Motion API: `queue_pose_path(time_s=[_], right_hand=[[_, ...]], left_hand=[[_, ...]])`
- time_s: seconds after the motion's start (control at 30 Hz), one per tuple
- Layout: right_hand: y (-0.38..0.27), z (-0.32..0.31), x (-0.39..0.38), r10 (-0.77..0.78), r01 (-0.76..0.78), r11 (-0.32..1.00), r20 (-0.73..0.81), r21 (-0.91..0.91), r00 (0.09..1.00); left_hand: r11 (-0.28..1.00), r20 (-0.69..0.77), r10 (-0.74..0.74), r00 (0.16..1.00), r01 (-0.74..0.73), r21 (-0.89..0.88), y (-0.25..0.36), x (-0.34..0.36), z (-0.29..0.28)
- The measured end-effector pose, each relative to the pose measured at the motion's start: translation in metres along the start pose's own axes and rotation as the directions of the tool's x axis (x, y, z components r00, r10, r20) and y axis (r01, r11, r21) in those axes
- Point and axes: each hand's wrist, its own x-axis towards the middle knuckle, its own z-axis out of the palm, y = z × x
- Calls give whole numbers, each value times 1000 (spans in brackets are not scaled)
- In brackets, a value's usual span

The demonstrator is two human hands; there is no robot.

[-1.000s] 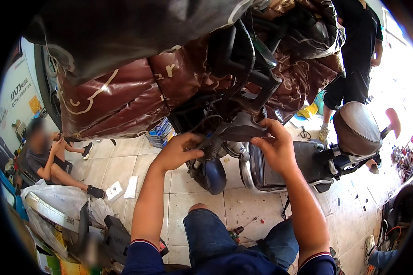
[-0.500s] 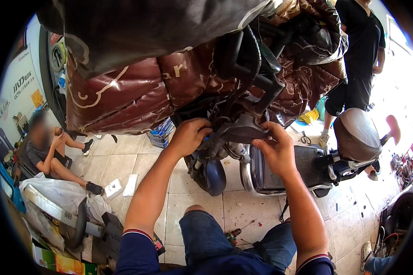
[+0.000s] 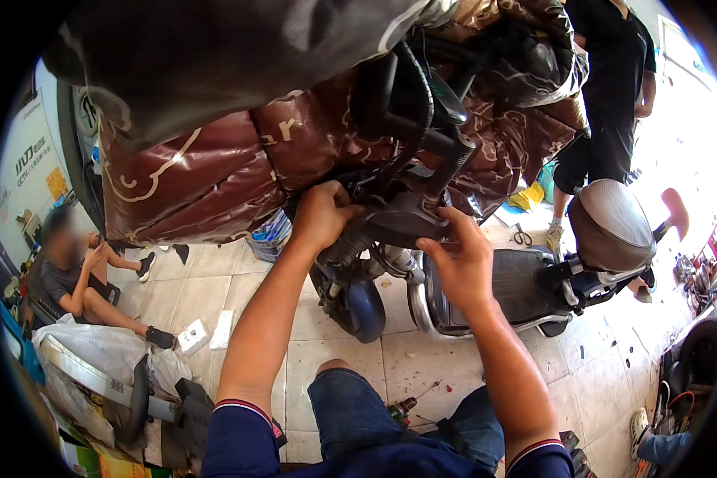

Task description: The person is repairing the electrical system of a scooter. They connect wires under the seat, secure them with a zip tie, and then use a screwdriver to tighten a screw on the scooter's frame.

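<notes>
A black plastic cover [image 3: 410, 218] lies across the steering column of an electric scooter, below the handlebar [image 3: 452, 163]. My left hand [image 3: 323, 217] is closed at the cover's left end, thumb toward the middle; its fingertips are partly hidden behind. With thumb and fingers, my right hand [image 3: 464, 253] pinches the cover's right end. Just under the cover sit rubber-sleeved parts and the fork, above a dark blue front fender [image 3: 366, 309]. The footboard [image 3: 508, 277] extends to the right behind my right hand.
A brown quilted wind cover [image 3: 191, 179] drapes over the scooter's front. The seat [image 3: 613, 225] is at right. A screwdriver-like tool [image 3: 405, 408] lies on the tiles between my legs. One person [image 3: 76, 263] sits at left; another [image 3: 613, 95] stands at far right.
The view has shifted slightly. My left hand has moved up a little along the cover's left end, and my right hand a little left. Both stay on the cover.
</notes>
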Motion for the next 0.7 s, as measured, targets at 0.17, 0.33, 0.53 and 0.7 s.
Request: queue_pose_path(time_s=[0.17,0.33,0.53,0.7], right_hand=[[-4,7,-2,103,-104,994,-33,-26,994],[-5,9,-3,176,-174,984,-66,23,982],[-7,15,-2,265,-259,963,-91,70,960],[-9,16,2,311,-287,939,-106,191,945]], left_hand=[[871,69,-83,994,106,-481,-10,-28,-5],[877,-206,400,893,-438,-197,-12,-80,10],[937,-330,247,911,-311,-157,-1,-77,41],[915,-405,181,896,-304,-264,3,-71,48]])
